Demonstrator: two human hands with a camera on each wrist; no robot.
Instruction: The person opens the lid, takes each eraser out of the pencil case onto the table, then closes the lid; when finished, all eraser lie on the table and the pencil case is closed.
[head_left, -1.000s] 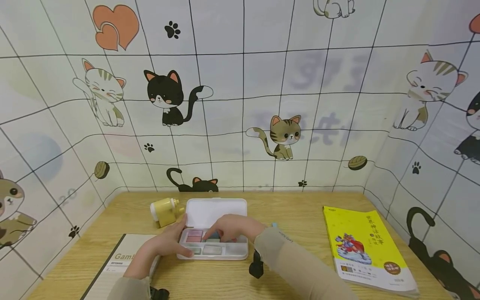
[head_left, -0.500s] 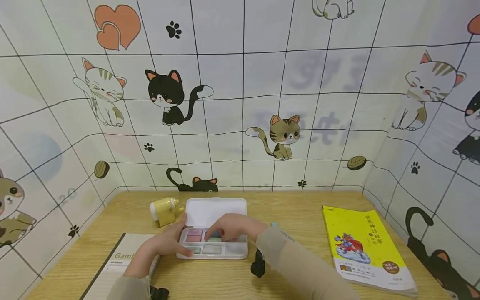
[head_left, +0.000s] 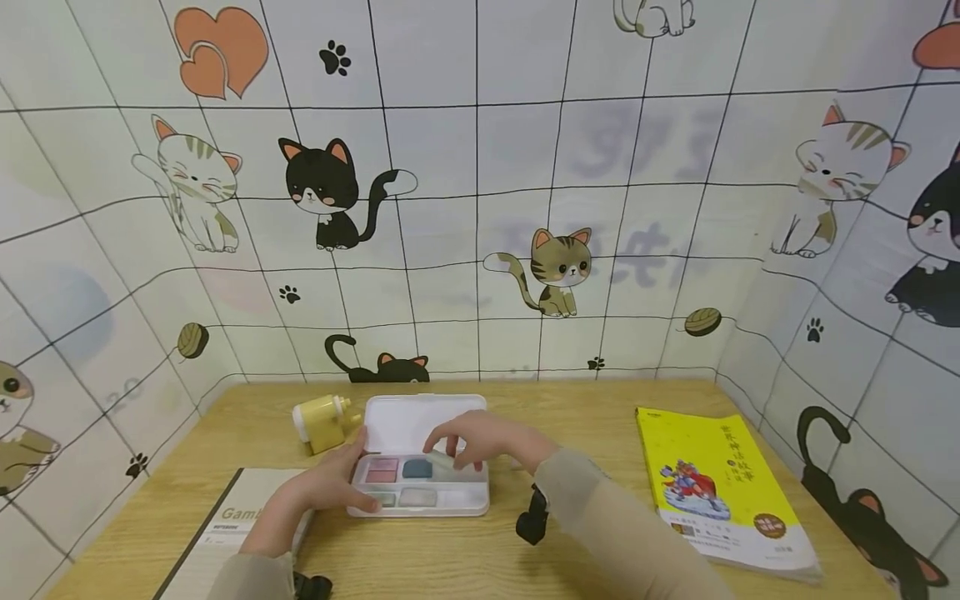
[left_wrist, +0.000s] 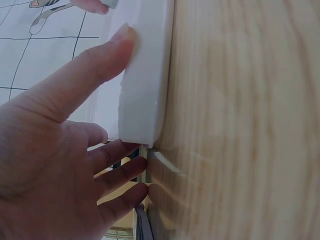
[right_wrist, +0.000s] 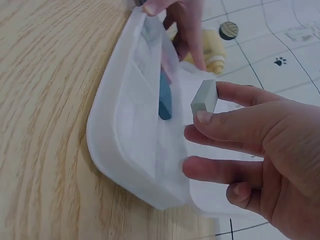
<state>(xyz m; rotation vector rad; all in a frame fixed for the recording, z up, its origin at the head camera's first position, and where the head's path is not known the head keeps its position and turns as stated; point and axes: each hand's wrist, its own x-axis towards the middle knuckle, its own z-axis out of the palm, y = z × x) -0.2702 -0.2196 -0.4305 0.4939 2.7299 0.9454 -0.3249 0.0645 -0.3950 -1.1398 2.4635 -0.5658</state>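
Note:
A white plastic box (head_left: 471,500) lies on the table, its hinged lid (head_left: 388,421) laid back. My left hand (head_left: 327,485) holds its left end, thumb on the near rim (left_wrist: 140,95) and fingers at the end wall. My right hand (head_left: 491,435) is over the right half of the box. In the right wrist view, thumb and index finger pinch a small pale green rectangular block (right_wrist: 204,97) above the compartments; the other fingers are spread. A teal block (head_left: 417,468), pink blocks (head_left: 382,469) and pale blocks (head_left: 417,497) sit in the box.
Behind the left hand stands a yellow bottle-shaped object (head_left: 324,423) with a white end. A notebook (head_left: 225,533) lies at the front left, partly under the left forearm. On the right is a yellow-covered book (head_left: 712,475). A cat-patterned backdrop (head_left: 450,200) surrounds the table (head_left: 570,400).
My right hand, earlier with its index finger down among the blocks, has shifted right and up with the pale green block pinched. The teal block is uncovered. My left hand keeps its hold.

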